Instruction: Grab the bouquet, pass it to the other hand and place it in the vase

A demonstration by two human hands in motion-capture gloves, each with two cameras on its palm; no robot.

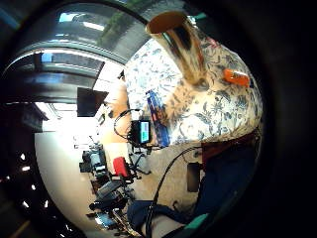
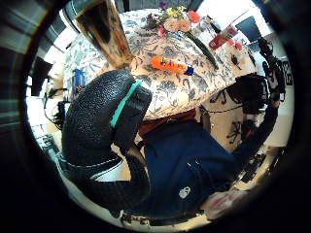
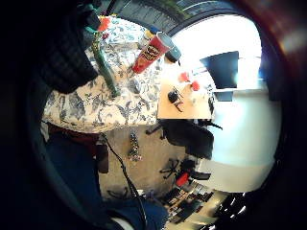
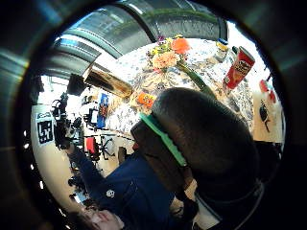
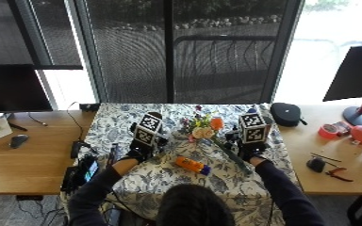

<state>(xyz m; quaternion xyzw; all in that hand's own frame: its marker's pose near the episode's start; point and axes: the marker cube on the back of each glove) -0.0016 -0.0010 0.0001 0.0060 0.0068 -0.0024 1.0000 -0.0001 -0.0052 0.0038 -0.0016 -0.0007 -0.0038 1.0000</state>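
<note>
The bouquet (image 5: 201,129), with orange, pink and yellow flowers, lies mid-table on the floral cloth, its green stems (image 3: 106,72) running toward my right hand (image 5: 251,151). That hand hovers just beside the stem ends and holds nothing; its thumb (image 4: 201,139) fills the thumb side view above the bouquet (image 4: 168,55). My left hand (image 5: 137,153) is low over the cloth's left part, also empty, its thumb (image 2: 102,116) bent and relaxed. A tall gold-brown vase (image 1: 181,47) stands upright close by the left hand; the outside view does not show it.
An orange bottle (image 5: 192,165) lies on the cloth between the hands. A red snack can (image 4: 238,67) stands beside the right hand, a small jar (image 4: 221,48) behind it. A blue flat object (image 1: 156,116) sits at the table's left edge. A black pouch (image 5: 285,114) lies at the back right.
</note>
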